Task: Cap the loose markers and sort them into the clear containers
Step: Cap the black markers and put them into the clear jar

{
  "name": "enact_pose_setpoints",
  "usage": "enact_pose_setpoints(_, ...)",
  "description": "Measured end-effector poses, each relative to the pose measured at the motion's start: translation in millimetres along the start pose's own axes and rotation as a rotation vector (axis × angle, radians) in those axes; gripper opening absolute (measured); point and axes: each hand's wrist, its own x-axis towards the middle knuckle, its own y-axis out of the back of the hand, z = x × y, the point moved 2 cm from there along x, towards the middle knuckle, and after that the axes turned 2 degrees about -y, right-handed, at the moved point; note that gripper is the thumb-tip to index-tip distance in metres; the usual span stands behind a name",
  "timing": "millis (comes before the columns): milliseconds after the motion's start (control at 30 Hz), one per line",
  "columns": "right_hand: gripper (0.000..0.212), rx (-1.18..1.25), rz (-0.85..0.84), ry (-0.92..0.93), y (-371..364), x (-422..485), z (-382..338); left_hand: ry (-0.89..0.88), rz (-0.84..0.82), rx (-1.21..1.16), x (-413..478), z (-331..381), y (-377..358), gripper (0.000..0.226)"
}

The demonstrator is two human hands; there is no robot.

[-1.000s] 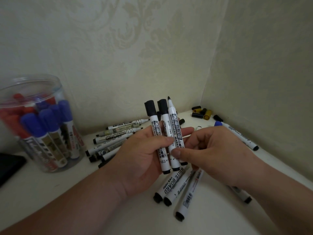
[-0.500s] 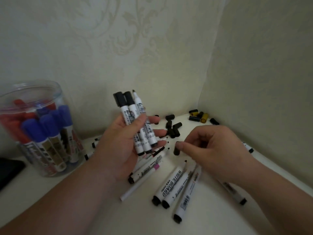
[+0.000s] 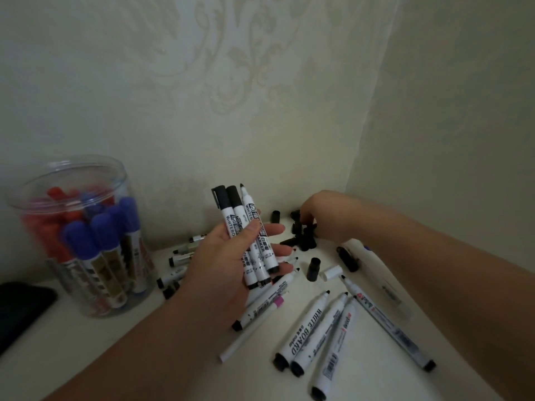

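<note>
Left hand (image 3: pixel 223 273) grips markers (image 3: pixel 241 227), right (image 3: pixel 324 215) among caps (image 3: pixel 304 241)

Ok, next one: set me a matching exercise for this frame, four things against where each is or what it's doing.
Things:
1. left hand
2. right hand
3. clear container
4. white cap

States:
A. lies on the table beside a lone black cap
B. holds blue and red markers
C. grips three markers, one uncapped
D. at the pile of black caps by the wall

Pairs: 1-C, 2-D, 3-B, 4-A.
</note>
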Motion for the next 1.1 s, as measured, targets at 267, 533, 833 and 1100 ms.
enact_pose_setpoints(267, 0.014, 0.135, 0.037, -0.022, 0.6, 10.8, 6.7, 0.0, -0.02, -0.008, -0.7, -4.0, -0.8, 0.016)
enact_pose_setpoints(533, 0.018, 0.217, 0.069, -0.047, 0.3, 11.5, 14.5, 0.013, -0.032, -0.02, -1.4, -4.4, -3.1, 0.017)
enact_pose_setpoints(833, 0.054, 0.03, -0.009, 0.144, 0.1, 16.7, 8.5, 0.015, -0.036, -0.01, -0.5, -5.4, -2.1, 0.015)
enact_pose_setpoints(1100, 0.025, 0.024, 0.065, 0.182, -8.9, 28.9, 8.2, 0.043, -0.071, 0.012, -2.8, -5.7, -4.0, 0.016)
